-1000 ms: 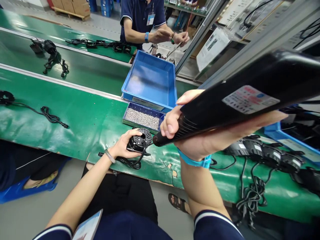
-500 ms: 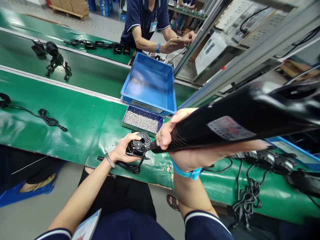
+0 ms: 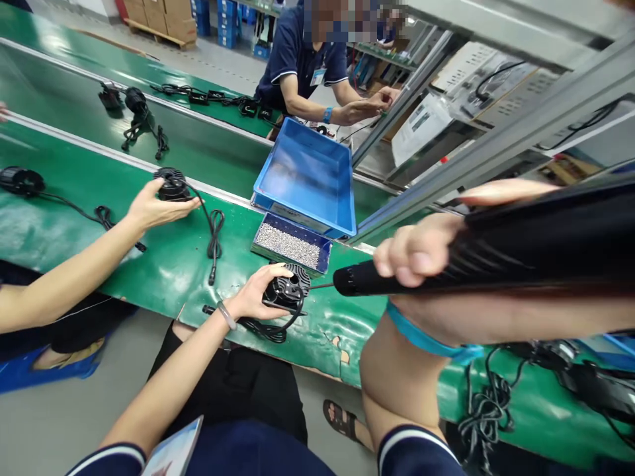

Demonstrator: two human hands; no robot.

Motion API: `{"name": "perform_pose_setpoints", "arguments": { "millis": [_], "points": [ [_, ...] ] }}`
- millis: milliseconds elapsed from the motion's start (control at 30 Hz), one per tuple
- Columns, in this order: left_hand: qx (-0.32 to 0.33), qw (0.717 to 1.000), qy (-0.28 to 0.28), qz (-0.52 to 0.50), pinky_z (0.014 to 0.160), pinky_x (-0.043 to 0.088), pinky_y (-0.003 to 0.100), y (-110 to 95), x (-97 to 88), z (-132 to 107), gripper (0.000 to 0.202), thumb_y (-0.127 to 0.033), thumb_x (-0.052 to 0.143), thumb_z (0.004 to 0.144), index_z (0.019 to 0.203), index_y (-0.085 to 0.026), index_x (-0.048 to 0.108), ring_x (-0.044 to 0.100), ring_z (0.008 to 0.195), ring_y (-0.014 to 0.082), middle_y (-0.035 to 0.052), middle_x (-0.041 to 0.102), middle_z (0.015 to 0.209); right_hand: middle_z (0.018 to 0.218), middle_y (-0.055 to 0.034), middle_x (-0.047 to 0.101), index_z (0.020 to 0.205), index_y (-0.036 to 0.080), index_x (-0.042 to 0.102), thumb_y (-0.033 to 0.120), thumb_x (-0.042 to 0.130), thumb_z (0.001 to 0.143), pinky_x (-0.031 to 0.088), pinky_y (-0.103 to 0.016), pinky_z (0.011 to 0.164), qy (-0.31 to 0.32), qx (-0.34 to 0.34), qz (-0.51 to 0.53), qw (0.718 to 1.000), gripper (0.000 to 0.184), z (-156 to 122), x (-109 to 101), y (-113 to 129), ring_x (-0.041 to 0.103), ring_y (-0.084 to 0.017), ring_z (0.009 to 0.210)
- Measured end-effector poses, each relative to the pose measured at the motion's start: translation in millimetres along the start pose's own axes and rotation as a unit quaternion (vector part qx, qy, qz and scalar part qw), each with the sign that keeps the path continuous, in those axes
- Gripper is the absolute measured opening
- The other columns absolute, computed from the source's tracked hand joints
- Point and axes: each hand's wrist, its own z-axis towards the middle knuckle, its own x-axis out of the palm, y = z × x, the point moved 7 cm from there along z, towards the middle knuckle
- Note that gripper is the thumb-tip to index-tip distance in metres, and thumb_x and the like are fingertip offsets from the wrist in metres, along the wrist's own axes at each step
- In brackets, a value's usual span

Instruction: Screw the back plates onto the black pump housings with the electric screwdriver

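Observation:
My left hand (image 3: 255,291) is closed around a round black device with a ribbed face (image 3: 292,283), holding it by its left side on the green bench. The device's black cable (image 3: 270,329) lies coiled below my fingers. My right hand (image 3: 421,248) is wrapped around a large black electric screwdriver (image 3: 510,244), which points left. Its thin bit (image 3: 322,286) reaches to the right side of the device; whether the tip touches it I cannot tell. Just behind the device stands a small blue tray of tiny silvery screws (image 3: 290,243).
A large blue bin (image 3: 302,178) stands behind the screw tray. At left, a co-worker's hand (image 3: 153,205) holds a similar device (image 3: 171,184). Another person (image 3: 317,86) works across the line. Corded units (image 3: 550,360) lie at right, beneath a metal frame (image 3: 476,132).
My right hand has drawn the screwdriver back to the right, baring its bit beside the device. A co-worker's hand with a similar device has come in at left. My left hand keeps its hold.

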Motion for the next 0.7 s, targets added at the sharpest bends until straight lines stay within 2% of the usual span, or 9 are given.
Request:
{"name": "perform_pose_setpoints", "arguments": {
  "millis": [100, 200, 300, 367, 567, 700],
  "points": [
    [0.010, 1.000, -0.005, 0.011, 0.115, 0.045, 0.053, -2, 4.3, 0, 0.075, -0.040, 0.085, 0.073, 0.138, -0.023, 0.051, 0.054, 0.139, 0.0367, 0.0153, 0.061, 0.139, 0.048, 0.0020, 0.055, 0.085, 0.029, 0.079, 0.075, 0.082, 0.067, 0.040, -0.030, 0.034, 0.060, -0.044, 0.055, 0.996, 0.050, 7, 22, 8, 0.048, -0.015, 0.036],
    [0.007, 0.999, -0.008, 0.031, 0.114, 0.046, 0.052, -3, 7.8, 1, 0.075, -0.043, 0.083, 0.074, 0.138, -0.025, 0.050, 0.056, 0.137, 0.0360, 0.0137, 0.063, 0.137, 0.045, 0.0015, 0.058, 0.081, 0.026, 0.077, 0.077, 0.076, 0.072, 0.038, -0.029, 0.032, 0.106, 0.007, 0.088, 0.990, 0.052, 10, 39, -17, 0.046, -0.016, 0.031],
    [0.002, 0.999, -0.008, 0.048, 0.111, 0.047, 0.052, -5, 10.1, 3, 0.075, -0.042, 0.083, 0.072, 0.137, -0.026, 0.049, 0.059, 0.133, 0.0360, 0.0130, 0.065, 0.135, 0.049, -0.0014, 0.063, 0.081, 0.022, 0.076, 0.079, 0.070, 0.076, 0.042, -0.030, 0.034, 0.114, 0.041, 0.113, 0.986, 0.057, 8, 42, -40, 0.053, -0.018, 0.034],
    [0.003, 0.998, -0.008, 0.056, 0.111, 0.046, 0.052, -8, 10.6, 4, 0.075, -0.040, 0.082, 0.071, 0.137, -0.026, 0.049, 0.059, 0.132, 0.0363, 0.0134, 0.065, 0.134, 0.053, -0.0026, 0.065, 0.085, 0.021, 0.077, 0.077, 0.070, 0.078, 0.044, -0.031, 0.036, 0.129, 0.040, 0.128, 0.983, 0.057, 5, 42, -47, 0.055, -0.019, 0.037],
    [-0.004, 0.999, -0.009, 0.051, 0.106, 0.047, 0.051, -13, 6.7, 7, 0.071, -0.041, 0.080, 0.072, 0.134, -0.025, 0.049, 0.061, 0.129, 0.0358, 0.0144, 0.065, 0.135, 0.055, 0.0010, 0.064, 0.094, 0.025, 0.077, 0.061, 0.083, 0.076, 0.046, -0.031, 0.040, 0.168, 0.015, 0.095, 0.981, 0.041, 3, 48, -49, 0.053, -0.016, 0.038],
    [-0.009, 0.999, -0.008, 0.043, 0.106, 0.047, 0.049, -14, 3.2, 9, 0.069, -0.042, 0.079, 0.073, 0.134, -0.025, 0.050, 0.061, 0.129, 0.0356, 0.0145, 0.065, 0.134, 0.054, 0.0027, 0.062, 0.094, 0.026, 0.076, 0.058, 0.082, 0.079, 0.044, -0.031, 0.041, 0.162, 0.028, 0.080, 0.983, 0.036, 5, 53, -46, 0.050, -0.015, 0.038]
  ]
}}
